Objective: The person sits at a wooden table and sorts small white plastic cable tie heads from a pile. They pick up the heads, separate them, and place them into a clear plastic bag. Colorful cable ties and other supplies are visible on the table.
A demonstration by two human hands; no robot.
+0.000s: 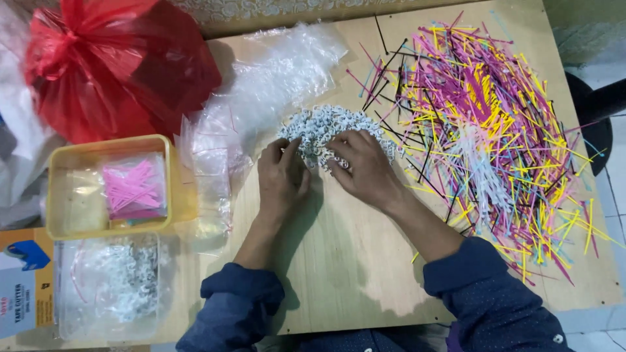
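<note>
A heap of small white clips (pixel 326 127) lies mid-table on the wooden board (pixel 339 261). My left hand (pixel 280 176) rests palm down at the heap's left edge, fingertips in the clips. At the heap's right side lies my right hand (pixel 365 166), its fingers curled over some clips; whether either hand pinches one is hidden. A big spread of coloured cable ties (pixel 489 124), pink, yellow, black and white, covers the table to the right of my right hand.
A yellow tray (pixel 173 189) at left holds small bags of pink ties (pixel 134 189). Below it lies a clear bag of white clips (pixel 117 280). Empty clear bags (pixel 274 72), a red plastic bag (pixel 117 65) and a boxed tape cutter (pixel 23 280) surround them.
</note>
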